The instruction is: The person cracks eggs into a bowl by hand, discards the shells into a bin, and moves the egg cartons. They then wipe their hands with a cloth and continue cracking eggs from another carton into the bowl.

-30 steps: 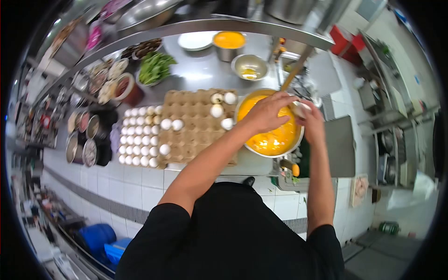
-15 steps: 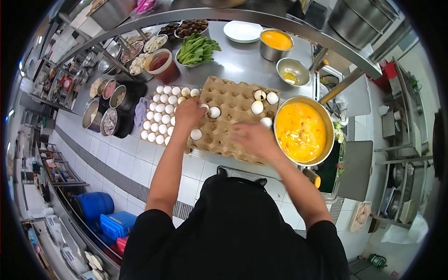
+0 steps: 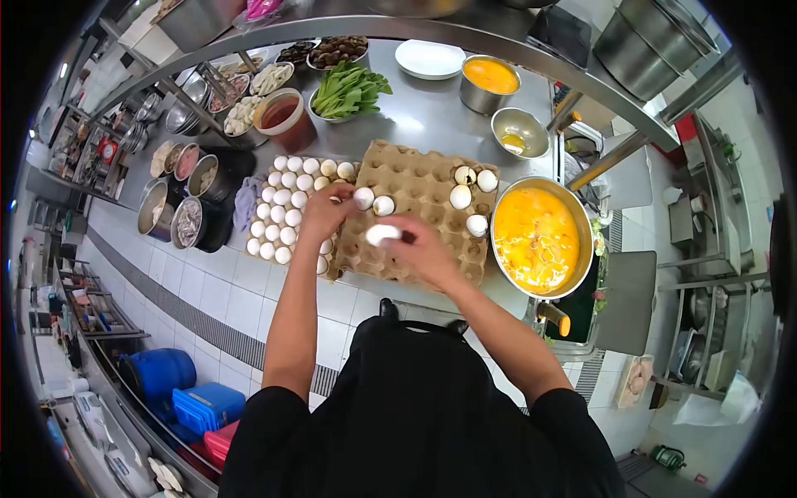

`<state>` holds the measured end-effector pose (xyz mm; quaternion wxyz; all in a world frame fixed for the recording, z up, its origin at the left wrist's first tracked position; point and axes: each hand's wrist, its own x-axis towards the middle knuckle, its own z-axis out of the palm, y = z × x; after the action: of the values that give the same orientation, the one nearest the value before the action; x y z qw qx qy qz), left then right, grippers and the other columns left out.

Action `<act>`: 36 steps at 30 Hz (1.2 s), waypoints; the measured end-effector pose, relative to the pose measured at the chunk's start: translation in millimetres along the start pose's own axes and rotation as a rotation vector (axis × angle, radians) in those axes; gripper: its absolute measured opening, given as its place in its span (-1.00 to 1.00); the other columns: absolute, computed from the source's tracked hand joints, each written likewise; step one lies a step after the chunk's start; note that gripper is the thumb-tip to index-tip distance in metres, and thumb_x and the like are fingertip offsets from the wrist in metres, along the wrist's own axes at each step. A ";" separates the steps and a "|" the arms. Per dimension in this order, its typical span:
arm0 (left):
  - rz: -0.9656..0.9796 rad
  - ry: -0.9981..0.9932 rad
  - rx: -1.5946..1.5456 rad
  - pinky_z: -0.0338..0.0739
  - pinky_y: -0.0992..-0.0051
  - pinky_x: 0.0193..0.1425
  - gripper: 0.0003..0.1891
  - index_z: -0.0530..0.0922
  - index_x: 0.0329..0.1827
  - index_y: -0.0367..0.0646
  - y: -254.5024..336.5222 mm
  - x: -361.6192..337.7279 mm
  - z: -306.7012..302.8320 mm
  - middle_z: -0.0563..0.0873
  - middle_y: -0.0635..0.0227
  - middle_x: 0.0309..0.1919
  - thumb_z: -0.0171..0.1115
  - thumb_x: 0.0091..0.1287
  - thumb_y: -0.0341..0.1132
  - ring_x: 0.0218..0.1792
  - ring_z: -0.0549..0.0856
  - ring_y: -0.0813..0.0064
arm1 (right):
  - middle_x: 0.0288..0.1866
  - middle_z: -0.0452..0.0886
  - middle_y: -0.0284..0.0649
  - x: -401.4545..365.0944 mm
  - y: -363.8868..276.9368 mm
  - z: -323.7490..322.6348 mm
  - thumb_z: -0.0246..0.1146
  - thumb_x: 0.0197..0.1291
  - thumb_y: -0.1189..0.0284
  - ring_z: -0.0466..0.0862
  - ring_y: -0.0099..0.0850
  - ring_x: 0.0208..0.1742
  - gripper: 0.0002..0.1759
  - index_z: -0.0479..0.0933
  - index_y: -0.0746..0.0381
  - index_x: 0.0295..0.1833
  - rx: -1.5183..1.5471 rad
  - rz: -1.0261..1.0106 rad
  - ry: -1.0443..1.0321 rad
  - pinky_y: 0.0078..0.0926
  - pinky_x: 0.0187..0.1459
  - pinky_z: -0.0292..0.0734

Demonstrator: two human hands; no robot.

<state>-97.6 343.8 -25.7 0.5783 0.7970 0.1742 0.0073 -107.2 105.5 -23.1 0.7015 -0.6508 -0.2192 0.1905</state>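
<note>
My right hand (image 3: 422, 246) holds a white egg (image 3: 383, 236) over the brown carton tray (image 3: 407, 172), where a few other eggs sit at its left and right sides. My left hand (image 3: 325, 214) is curled at the border between this tray and the tray full of white eggs (image 3: 282, 197). Its fingertips are beside an egg (image 3: 364, 197), and whether they touch it is unclear. Right of the carton stands a large pot (image 3: 541, 236) of yellow beaten egg.
Behind the carton are a pot of yellow liquid (image 3: 490, 76), a metal bowl (image 3: 520, 131), a white plate (image 3: 430, 59), leafy greens (image 3: 349, 90) and a tub of red sauce (image 3: 285, 119). A metal shelf rail (image 3: 465, 33) crosses above. Metal containers (image 3: 189, 221) stand left.
My right hand has moved left and now has an egg in it; the egg at the tray's lower left has left its place. My left hand has shifted slightly left and down.
</note>
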 end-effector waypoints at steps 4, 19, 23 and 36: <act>0.186 0.045 0.544 0.60 0.31 -0.01 -0.55 0.70 0.06 -0.13 13.9 -3.3 7.4 0.77 0.19 -0.14 0.51 0.11 -0.17 -0.09 0.74 0.24 | -0.07 0.68 -0.22 -37.5 -32.6 -68.5 0.32 0.30 0.56 0.65 -0.51 -0.28 -0.67 0.47 0.20 0.14 0.378 0.145 0.245 -0.53 -0.20 0.62; 0.228 0.062 -0.909 0.60 0.37 -0.01 -0.57 0.47 0.34 -0.11 14.6 27.3 42.3 0.62 0.30 0.08 0.15 0.42 -0.27 -0.09 0.68 0.36 | -0.16 0.53 -0.29 -32.5 -51.1 -308.6 -0.01 0.55 0.19 0.49 -0.54 -0.38 -0.55 0.30 0.11 0.43 0.304 -0.246 1.493 -0.52 -0.43 0.49; 0.097 -0.306 -0.558 0.50 0.57 -0.18 -0.72 0.58 0.16 -0.08 97.6 17.5 138.0 0.67 0.37 0.00 0.20 0.48 -0.20 -0.14 0.63 0.57 | -0.20 0.55 -0.33 -31.6 -53.4 -305.2 0.09 0.52 0.24 0.49 -0.56 -0.43 -0.60 0.39 0.14 0.36 0.299 0.018 1.075 -0.54 -0.40 0.50; 0.597 -0.842 0.236 0.60 0.37 0.11 -0.60 0.72 0.09 -0.14 197.6 -10.0 288.1 0.79 0.22 -0.07 0.44 0.16 -0.31 -0.08 0.77 0.35 | -0.25 0.65 -0.33 -105.7 -75.6 -262.8 0.20 0.50 0.31 0.63 -0.57 -0.36 -0.67 0.56 0.29 0.21 0.284 0.220 0.461 -0.57 -0.28 0.60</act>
<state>7.6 22.6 63.5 0.4774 0.8054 -0.3081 -0.1688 -50.5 -177.0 31.0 0.7919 -0.5921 0.0468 0.1416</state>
